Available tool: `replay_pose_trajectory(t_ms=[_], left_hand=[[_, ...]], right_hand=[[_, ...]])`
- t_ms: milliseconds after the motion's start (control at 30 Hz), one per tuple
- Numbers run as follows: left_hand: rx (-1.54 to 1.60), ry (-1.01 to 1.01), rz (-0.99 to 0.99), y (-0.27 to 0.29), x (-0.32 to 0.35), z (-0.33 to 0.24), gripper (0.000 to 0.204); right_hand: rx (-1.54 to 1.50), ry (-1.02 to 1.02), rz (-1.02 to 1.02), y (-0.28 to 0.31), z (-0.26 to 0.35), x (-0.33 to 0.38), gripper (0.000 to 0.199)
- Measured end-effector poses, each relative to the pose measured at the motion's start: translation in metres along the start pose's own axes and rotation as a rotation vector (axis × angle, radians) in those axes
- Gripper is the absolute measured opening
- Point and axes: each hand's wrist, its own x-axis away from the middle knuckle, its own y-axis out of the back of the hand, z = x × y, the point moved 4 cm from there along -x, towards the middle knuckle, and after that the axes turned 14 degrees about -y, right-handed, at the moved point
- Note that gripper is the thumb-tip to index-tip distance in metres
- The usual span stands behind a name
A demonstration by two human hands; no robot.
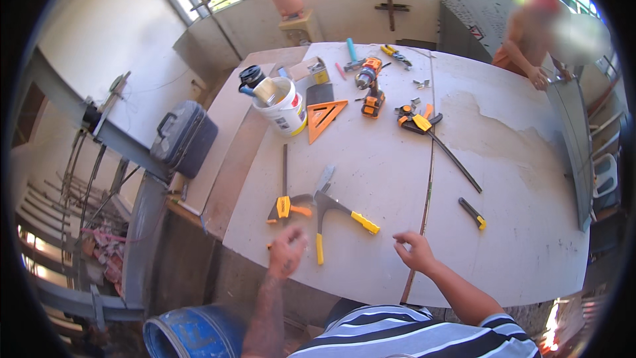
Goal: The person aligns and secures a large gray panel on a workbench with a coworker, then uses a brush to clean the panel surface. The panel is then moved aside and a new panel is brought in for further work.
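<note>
Both my hands hover over the near edge of a large white board-topped table [377,272]. My left hand [287,252] is slightly blurred, its fingers loosely curled and apart, with nothing seen in it. It is nearest to a black bar clamp [283,207] with yellow and orange parts. Right of the clamp lie large shears [326,204] with spread yellow handles, their grey blades pointing away from me. My right hand [414,252] is held up, thumb and fingers apart, nothing between them. Further right rests a black-and-yellow utility knife [472,213].
Further back lie an orange cordless drill [371,86], an orange speed square [326,118], a white bucket of tools [283,109] and another bar clamp [419,120]. A grey toolcase [185,138] stands left; a blue drum [199,335] below. Far right, a co-worker [530,40] touches a grey panel [570,139].
</note>
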Motion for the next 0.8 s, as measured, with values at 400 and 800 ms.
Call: replay_pose_trajectory(t_ms=[400, 800], left_hand=[[-0.616, -0.17, -0.232, 0.119, -0.561, 0.149, 0.07], [-0.671, -0.249, -0.275, 0.125, -0.584, 0.082, 0.06]], right_hand=[[0.103, -0.714, -0.561, 0.036, -0.037, 0.207, 0.032], [0.182, -0.77, -0.358, -0.005, -0.016, 0.277, 0.042]])
